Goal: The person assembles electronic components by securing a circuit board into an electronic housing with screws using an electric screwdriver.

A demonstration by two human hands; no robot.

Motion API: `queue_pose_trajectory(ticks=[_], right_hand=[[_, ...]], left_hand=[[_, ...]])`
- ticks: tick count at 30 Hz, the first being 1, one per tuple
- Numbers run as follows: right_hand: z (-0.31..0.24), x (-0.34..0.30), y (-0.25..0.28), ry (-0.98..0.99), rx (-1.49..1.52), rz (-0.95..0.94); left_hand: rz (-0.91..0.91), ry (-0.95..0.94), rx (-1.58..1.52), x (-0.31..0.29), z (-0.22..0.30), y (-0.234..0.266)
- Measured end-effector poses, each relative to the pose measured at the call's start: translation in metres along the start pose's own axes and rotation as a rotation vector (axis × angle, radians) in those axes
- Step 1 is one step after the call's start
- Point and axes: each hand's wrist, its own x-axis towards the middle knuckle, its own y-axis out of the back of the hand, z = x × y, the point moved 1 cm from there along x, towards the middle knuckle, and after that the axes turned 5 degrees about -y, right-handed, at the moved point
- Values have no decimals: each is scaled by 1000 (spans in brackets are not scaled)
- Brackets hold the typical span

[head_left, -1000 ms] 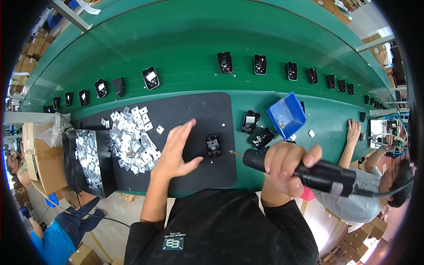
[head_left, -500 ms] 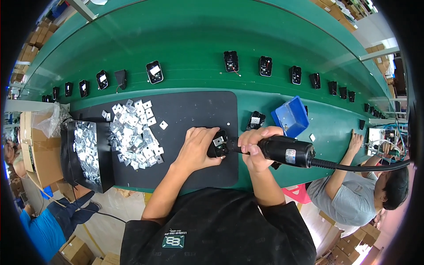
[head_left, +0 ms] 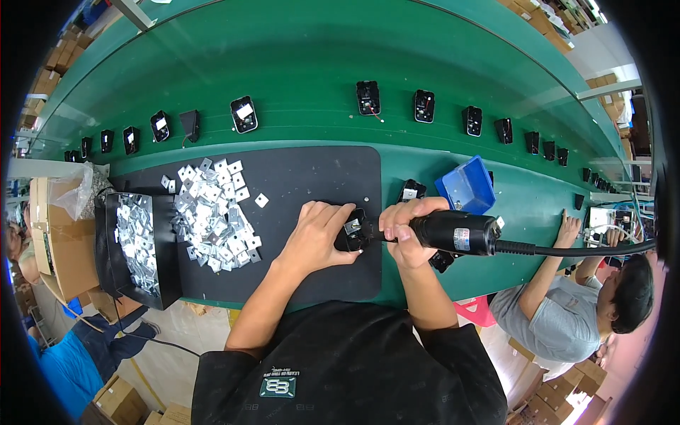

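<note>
My left hand (head_left: 316,236) grips a small black plastic housing (head_left: 344,242) on the black mat, fingers at its far side and thumb at its near side. A silvery square plate (head_left: 352,225) shows inside the housing. My right hand (head_left: 406,228) is wrapped round the front of a black corded electric screwdriver (head_left: 460,232), held nearly level. Its nose points left into the housing; the tip itself is hidden. Just beyond my right hand lies another black housing (head_left: 411,190) with a light plate in it. More black parts (head_left: 442,261) sit partly hidden under the screwdriver.
Left on the mat (head_left: 312,166) is a heap of square metal plates (head_left: 216,212), beside a black bin (head_left: 168,248) of similar plates. A blue tray (head_left: 467,185) holds small parts. Black housings (head_left: 367,98) line the green belt (head_left: 304,106). A co-worker (head_left: 559,304) reaches in at right.
The screwdriver has tilted, its rear end swinging slightly away from me, and its nose sits further over the housing. The housings on the belt have shifted slightly left.
</note>
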Motion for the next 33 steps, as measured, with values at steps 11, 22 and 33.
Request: queue_pose_trajectory(ticks=[11,22,33], right_hand=[[6,7,6,-71,83,-229],[-96,33,24,303,281,-16],[-97,36,128,301,-526,617]], left_hand=[[-53,-52,-32,8,-3,7],[-76,3,236,67,-43,53],[5,359,718,128,-105,86]])
